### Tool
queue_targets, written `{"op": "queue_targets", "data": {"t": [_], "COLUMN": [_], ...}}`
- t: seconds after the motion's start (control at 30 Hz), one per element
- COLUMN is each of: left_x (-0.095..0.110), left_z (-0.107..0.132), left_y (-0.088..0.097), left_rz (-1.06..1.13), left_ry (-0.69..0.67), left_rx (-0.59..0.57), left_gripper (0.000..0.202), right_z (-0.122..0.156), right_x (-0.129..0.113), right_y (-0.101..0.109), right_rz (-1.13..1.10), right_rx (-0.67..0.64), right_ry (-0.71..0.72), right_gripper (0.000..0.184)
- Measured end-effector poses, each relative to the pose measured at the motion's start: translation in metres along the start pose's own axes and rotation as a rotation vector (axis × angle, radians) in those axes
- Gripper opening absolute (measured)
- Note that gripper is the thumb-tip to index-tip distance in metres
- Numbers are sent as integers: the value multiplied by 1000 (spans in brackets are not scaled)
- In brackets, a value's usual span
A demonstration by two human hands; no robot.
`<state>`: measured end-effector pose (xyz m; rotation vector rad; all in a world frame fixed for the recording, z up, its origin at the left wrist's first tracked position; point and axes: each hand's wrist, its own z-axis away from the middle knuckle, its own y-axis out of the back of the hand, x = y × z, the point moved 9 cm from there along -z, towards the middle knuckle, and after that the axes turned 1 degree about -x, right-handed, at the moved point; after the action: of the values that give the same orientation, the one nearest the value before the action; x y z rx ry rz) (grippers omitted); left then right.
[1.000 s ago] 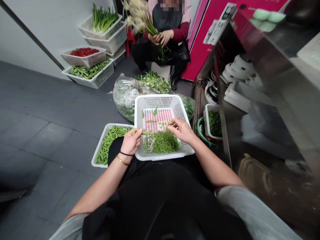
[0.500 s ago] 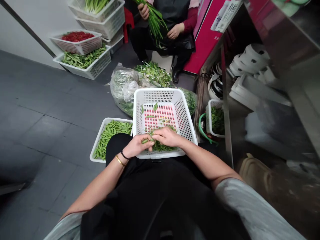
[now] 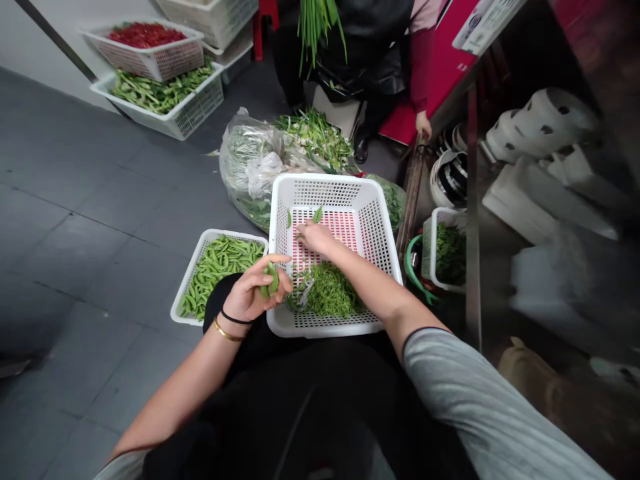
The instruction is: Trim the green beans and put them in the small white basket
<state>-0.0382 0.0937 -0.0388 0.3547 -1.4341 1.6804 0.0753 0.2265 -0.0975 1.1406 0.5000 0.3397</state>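
A white perforated basket (image 3: 373, 220) rests on my lap with a heap of green stringy trimmings (image 3: 330, 293) at its near end and a few loose pea pods farther in. My left hand (image 3: 253, 293) hovers at the basket's left rim, fingers curled round a green pea pod (image 3: 271, 279). My right hand (image 3: 314, 237) reaches into the middle of the basket, fingers bent down onto a pod lying there. A lower white tray of pea pods (image 3: 217, 267) sits on the floor just left of my left hand.
A clear bag of greens (image 3: 255, 170) and a pile of leafy scraps (image 3: 313, 137) lie beyond the basket. A seated person (image 3: 370, 60) holds green stalks. Baskets of red chillies (image 3: 145, 40) and beans (image 3: 160, 97) stand far left. A steel shelf unit (image 3: 525, 173) runs along the right.
My hands were together over the trimmings; now they have parted. The right hand has reached forward into the basket, and the left has drawn back to the rim with a pod.
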Motion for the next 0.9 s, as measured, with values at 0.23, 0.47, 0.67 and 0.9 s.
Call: {"op": "queue_targets", "data": {"t": [0.23, 0.47, 0.67, 0.9], "left_x": [-24, -70, -108, -93], "left_z": [-2, -21, 3, 22], "left_y": [-2, -11, -46, -37], "left_rz": [34, -60, -247, -404], "left_ry": [120, 235, 372, 305], "left_rx": [86, 156, -99, -49], "left_gripper": [13, 32, 47, 34], "right_z": [-24, 92, 84, 1], "right_x": [-16, 3, 10, -33], "right_y": [-5, 35, 6, -42], "right_rz": [-31, -492, -285, -309], "right_rx": [68, 445, 168, -41], "right_ry": [-13, 35, -131, -263], "right_gripper": [26, 20, 24, 31]}}
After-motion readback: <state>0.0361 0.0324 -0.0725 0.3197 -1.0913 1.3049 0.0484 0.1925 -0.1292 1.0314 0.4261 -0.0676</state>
